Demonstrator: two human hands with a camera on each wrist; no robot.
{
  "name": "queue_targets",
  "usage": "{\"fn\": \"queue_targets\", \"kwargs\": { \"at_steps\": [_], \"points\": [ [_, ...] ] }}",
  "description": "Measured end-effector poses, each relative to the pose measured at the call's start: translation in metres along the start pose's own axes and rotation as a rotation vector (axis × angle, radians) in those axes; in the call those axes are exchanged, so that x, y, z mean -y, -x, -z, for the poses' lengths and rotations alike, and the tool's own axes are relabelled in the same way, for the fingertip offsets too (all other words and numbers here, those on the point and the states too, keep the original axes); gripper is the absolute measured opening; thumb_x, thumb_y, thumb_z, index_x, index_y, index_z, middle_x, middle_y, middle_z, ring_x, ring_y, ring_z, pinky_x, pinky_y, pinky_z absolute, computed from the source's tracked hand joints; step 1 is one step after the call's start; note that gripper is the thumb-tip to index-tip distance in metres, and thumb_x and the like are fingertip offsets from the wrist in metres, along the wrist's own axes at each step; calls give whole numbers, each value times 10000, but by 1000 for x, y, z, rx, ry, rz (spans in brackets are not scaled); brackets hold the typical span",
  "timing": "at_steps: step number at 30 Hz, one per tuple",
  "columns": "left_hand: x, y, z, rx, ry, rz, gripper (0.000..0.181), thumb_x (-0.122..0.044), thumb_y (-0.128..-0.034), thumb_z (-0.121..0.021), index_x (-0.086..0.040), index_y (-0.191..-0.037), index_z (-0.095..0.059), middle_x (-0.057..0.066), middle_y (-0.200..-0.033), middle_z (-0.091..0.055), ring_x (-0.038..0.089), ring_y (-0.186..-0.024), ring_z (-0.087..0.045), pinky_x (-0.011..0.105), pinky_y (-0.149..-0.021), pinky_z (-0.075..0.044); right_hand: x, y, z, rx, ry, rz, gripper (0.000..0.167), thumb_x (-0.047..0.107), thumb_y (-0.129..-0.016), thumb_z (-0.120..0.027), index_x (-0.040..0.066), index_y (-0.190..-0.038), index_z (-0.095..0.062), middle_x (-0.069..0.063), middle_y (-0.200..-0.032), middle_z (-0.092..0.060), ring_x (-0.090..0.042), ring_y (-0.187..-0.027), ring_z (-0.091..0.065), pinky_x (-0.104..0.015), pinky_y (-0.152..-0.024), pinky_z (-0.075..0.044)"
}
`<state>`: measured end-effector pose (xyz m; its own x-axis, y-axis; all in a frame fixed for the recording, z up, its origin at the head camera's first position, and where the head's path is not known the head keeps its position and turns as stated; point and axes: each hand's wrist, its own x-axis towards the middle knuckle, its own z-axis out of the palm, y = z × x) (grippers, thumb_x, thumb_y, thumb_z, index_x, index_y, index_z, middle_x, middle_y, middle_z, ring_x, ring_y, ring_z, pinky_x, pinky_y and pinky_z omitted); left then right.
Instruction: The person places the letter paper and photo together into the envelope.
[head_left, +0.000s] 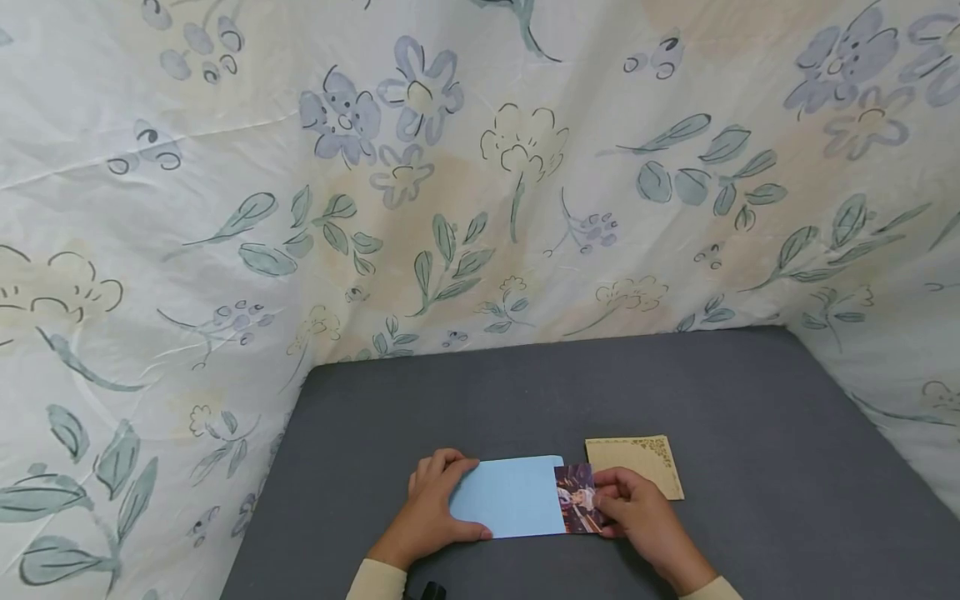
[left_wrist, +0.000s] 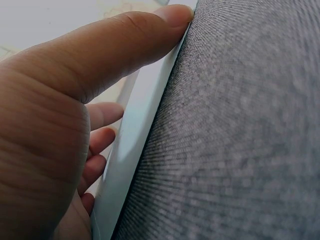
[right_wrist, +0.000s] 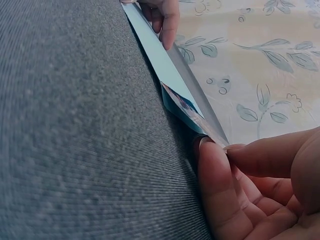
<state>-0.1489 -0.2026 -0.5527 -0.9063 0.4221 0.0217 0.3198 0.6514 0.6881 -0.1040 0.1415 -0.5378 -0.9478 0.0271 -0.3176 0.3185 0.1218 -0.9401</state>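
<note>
Head view: in the lower centre, a blue envelope (head_left: 510, 500) lies with its long axis running left to right. A picture card (head_left: 573, 502) sticks out of its right end, directly left of the right hand (head_left: 637, 512), the nearer one, whose thumb and fingers pinch the card's outer edge. The left hand (head_left: 433, 510) grips the envelope's left end, thumb and fingers spread across it. A tan paper (head_left: 637, 465) lies just beyond the right hand, on a dark grey table (head_left: 450, 400) before floral cloth (head_left: 450, 250).

Left wrist view: the thumb presses the envelope's edge.

Right wrist view: the envelope's mouth gapes around the card.
</note>
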Motion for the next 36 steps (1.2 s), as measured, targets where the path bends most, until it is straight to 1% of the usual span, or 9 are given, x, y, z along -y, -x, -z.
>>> {"fn": "queue_targets", "kwargs": {
  "at_steps": [6, 14, 20, 28, 36],
  "points": [
    [1, 0, -1, -1, 4, 1, 972, -652, -706, -979, -212, -1506, -644, -70, -1410, -462, 261, -1281, -375, 628, -1057, -288, 0, 0, -1, 16, -2, 9, 288, -83, -995, -644, -120, -1281, -648, -132, -955, -660, -271, -791, -645, -395, -623, -614],
    [1, 0, 0, 4, 6, 0, 963, -658, -710, -973, -218, -1503, -648, -72, -1408, -463, 258, -1264, -380, 620, -1044, -293, 3, 0, -4, 7, 20, -8, 295, -77, -1003, -653, -100, -1297, -666, -123, -944, -662, -275, -799, -646, -416, -633, -621],
    [1, -1, 2, 15, 13, 4, 959, -635, -714, -983, -210, -1504, -645, -64, -1409, -462, 265, -1270, -379, 628, -1045, -289, 3, 0, -6, 4, 21, -6, 292, -80, -998, -654, -98, -1290, -667, -119, -934, -659, -274, -787, -643, -411, -627, -620],
    [1, -1, 3, 21, 11, 4, 962, -647, -712, -978, -233, -1510, -637, -70, -1407, -453, 267, -1261, -376, 635, -1045, -285, 3, -2, -10, 36, 5, 7, 305, -82, -996, -652, -112, -1300, -650, -130, -937, -657, -270, -784, -646, -405, -626, -620],
    [-1, -1, 4, 22, 3, 6, 966, -633, -707, -987, -213, -1506, -642, -54, -1407, -458, 276, -1269, -377, 636, -1049, -290, 4, -2, -15, 52, -3, 13, 306, -73, -994, -658, -110, -1297, -645, -126, -944, -657, -264, -794, -640, -399, -631, -618]
  ]
}}
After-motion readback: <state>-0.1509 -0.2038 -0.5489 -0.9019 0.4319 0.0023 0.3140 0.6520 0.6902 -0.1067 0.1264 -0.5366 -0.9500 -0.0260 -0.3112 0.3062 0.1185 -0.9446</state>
